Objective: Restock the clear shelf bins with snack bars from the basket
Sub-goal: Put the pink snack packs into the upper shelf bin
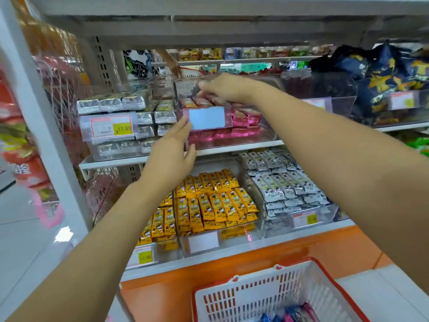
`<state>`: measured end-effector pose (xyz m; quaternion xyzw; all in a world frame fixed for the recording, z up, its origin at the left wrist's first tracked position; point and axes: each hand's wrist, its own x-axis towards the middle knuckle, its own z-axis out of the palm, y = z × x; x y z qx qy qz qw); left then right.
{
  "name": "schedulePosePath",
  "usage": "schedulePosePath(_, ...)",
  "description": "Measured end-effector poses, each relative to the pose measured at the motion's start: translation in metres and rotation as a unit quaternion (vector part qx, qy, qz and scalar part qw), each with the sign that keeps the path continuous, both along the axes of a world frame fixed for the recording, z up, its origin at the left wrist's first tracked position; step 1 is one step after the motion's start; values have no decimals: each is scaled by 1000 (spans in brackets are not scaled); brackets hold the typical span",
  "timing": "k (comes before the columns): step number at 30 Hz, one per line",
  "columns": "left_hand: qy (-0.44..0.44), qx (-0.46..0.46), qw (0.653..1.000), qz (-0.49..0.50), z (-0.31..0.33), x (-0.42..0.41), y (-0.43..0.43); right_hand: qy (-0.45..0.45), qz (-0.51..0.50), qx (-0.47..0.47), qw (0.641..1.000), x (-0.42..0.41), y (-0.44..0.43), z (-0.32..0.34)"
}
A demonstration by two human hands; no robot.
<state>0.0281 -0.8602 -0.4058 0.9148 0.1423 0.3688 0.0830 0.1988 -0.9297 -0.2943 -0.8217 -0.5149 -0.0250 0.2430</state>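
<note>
A clear shelf bin (pixel 267 135) on the upper shelf holds pink and red snack bars (pixel 243 119) and carries a blank blue label on its front. My left hand (pixel 173 149) rests against the bin's front left corner with straight fingers. Above the bin's top, my right hand (pixel 222 87) reaches in, its fingers curled down onto the red bars on the top layer. Whether it pinches one is blurred. The white basket (pixel 250 296) with a red rim stands at the bottom, with a few blue and pink bars (pixel 290 316) in it.
Silver bars fill the bin (pixel 111 126) to the left, priced 17.80. Below are bins of yellow bars (pixel 209 203) and grey bars (pixel 283 184). Dark blue bags (pixel 383 80) sit at the upper right. An orange base ledge (pixel 255 259) runs under the shelves. Another person's arm (pixel 169 62) shows behind the shelf.
</note>
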Motion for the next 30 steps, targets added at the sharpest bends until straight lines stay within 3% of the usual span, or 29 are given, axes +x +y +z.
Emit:
schedulePosePath(3,-40,-16,999,-30,-13,-10,-11,-38,-5,178,983,-6,-23,-12)
schedulePosePath(6,-15,-55,996,-68,-41,-18,-22,-59,22,201,978,-33,-67,-41)
schedulePosePath(10,144,-107,982,-68,-108,-15,-35,-17,28,76,997,-43,-112,-121)
schedulePosePath(13,256,-185,947,-65,-179,-15,-44,79,7,-61,995,-31,-126,-207)
schedulePosePath(17,376,-245,893,-40,-260,-27,-58,177,-36,-264,947,-19,-138,-323)
schedulePosePath(21,456,-239,855,68,-305,-39,-49,268,-72,-382,882,-29,-144,-445)
schedulePosePath(24,546,-279,786,73,-331,-50,-37,324,-89,-418,844,-50,-146,-516)
schedulePosePath(26,580,-311,751,62,-341,-55,-36,350,-88,-407,839,-66,-146,-551)
schedulePosePath(30,533,-412,736,65,-353,-54,-31,404,-119,-388,820,-96,-145,-597)
